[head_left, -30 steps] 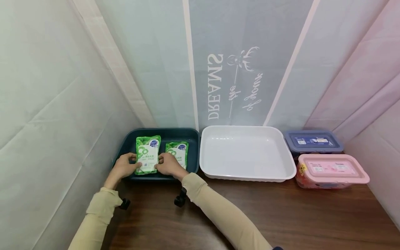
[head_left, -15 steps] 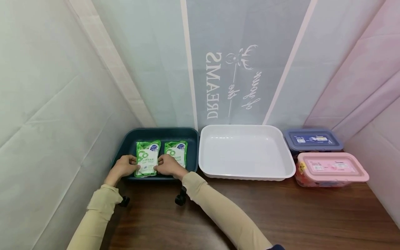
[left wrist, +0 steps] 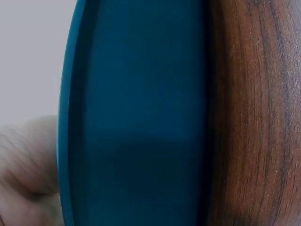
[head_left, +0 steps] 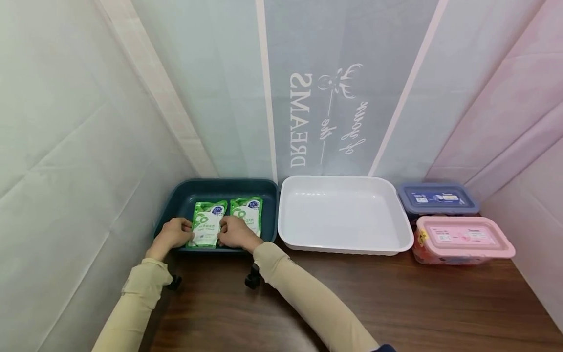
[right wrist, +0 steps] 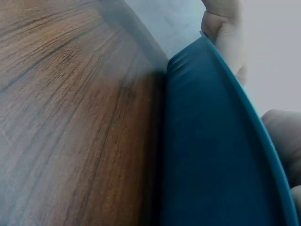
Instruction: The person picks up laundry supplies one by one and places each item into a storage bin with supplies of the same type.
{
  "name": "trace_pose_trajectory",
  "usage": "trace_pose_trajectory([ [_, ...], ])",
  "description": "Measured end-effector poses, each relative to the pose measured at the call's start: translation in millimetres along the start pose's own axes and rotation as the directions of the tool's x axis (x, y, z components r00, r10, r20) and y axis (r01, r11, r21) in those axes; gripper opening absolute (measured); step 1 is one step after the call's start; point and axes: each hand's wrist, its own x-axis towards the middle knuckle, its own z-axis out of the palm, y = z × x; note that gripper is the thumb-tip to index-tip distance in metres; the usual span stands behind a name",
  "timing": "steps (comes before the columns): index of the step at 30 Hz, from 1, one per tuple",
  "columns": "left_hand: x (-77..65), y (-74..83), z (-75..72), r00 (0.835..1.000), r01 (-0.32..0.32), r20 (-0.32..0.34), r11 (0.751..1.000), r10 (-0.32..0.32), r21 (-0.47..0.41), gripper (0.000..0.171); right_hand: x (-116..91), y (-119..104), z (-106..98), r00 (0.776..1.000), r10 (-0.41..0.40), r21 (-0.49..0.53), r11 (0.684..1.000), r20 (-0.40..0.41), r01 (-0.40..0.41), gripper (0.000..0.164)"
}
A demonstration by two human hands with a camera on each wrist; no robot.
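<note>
A green and white detergent refill pouch (head_left: pixel 208 226) lies face up in the dark teal tray (head_left: pixel 184 193). At its left edge my left hand (head_left: pixel 173 233) holds it by thumb and fingers. My right hand (head_left: pixel 236 232) pinches the opposite edge, and its wrist reaches over the tray's front rim. A second matching pouch (head_left: pixel 249 213) lies just right of the first, its lower part partly covered by the right hand. Both wrist views mostly show the tray's outer wall (left wrist: pixel 141 94), with parts of the hands behind the rim; the pouches are hidden there.
A white tray (head_left: pixel 345 215) adjoins the teal one on the right. Beyond it stand a blue-lidded box (head_left: pixel 437 198) and a pink-lidded box (head_left: pixel 464 239). The brown wooden table (head_left: pixel 352 293) extends in front; fabric hangs behind and at the sides.
The left pouch has come down flat into the tray between my hands and shifted slightly right, closer to the second pouch. Both hands have stayed at its sides.
</note>
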Motion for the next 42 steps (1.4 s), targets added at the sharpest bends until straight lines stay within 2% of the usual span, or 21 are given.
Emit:
trace_pose_trajectory([
  [1,-0.1,0.2,0.6,1.000,0.000,0.000,1.000,0.000,-0.004,0.047,-0.9,0.0,-1.6,1.000,-0.006,-0.007,1.000,-0.010,0.006,0.006],
  [3,-0.1,-0.2,1.9,1.000,0.002,0.002,1.000,-0.002,-0.008,0.047,-2.9,0.1,-4.7,1.000,-0.014,-0.015,1.000,-0.027,0.013,0.025],
  [7,-0.1,-2.0,3.0,1.000,0.003,0.007,1.000,-0.003,0.005,0.046,-5.9,-0.3,-9.4,0.999,-0.020,-0.065,0.998,-0.051,0.017,0.043],
  [14,-3.5,3.4,2.2,0.999,-0.012,-0.031,1.000,0.013,0.009,0.042,-13.2,-1.6,-15.6,0.994,-0.070,-0.094,0.994,-0.082,0.062,0.040],
  [18,-9.2,7.7,4.1,0.998,-0.022,-0.057,1.000,0.023,0.006,0.053,-21.4,-2.5,-18.0,0.991,-0.097,-0.092,0.992,-0.097,0.088,0.037],
  [22,-15.9,12.3,7.3,0.995,-0.050,-0.089,0.999,0.052,0.022,0.061,-31.2,-3.1,-21.3,0.981,-0.141,-0.144,0.982,-0.130,0.122,0.034],
  [24,-19.4,15.9,10.4,0.989,-0.069,-0.128,0.997,0.072,0.024,0.060,-36.4,-3.8,-23.3,0.974,-0.171,-0.179,0.973,-0.150,0.143,0.032],
  [28,-26.3,25.3,19.8,0.967,-0.116,-0.227,0.993,0.117,0.021,0.051,-47.8,-6.1,-27.6,0.953,-0.239,-0.261,0.947,-0.188,0.186,0.028],
  [31,-32.5,33.0,28.1,0.937,-0.170,-0.306,0.985,0.167,0.018,0.045,-57.4,-7.4,-31.1,0.933,-0.291,-0.326,0.921,-0.210,0.214,0.026],
  [34,-39.8,41.8,34.8,0.903,-0.229,-0.371,0.973,0.219,0.015,0.041,-67.5,-7.4,-35.0,0.905,-0.353,-0.339,0.903,-0.237,0.264,0.025],
  [37,-45.9,51.3,39.9,0.876,-0.277,-0.408,0.961,0.258,0.013,0.038,-77.4,-5.9,-39.7,0.875,-0.399,-0.326,0.895,-0.273,0.306,0.023],
  [42,-55.7,67.0,48.3,0.856,-0.322,-0.429,0.947,0.289,-0.004,0.036,-95.6,-2.5,-50.0,0.847,-0.429,-0.336,0.885,-0.313,0.324,0.021],
])
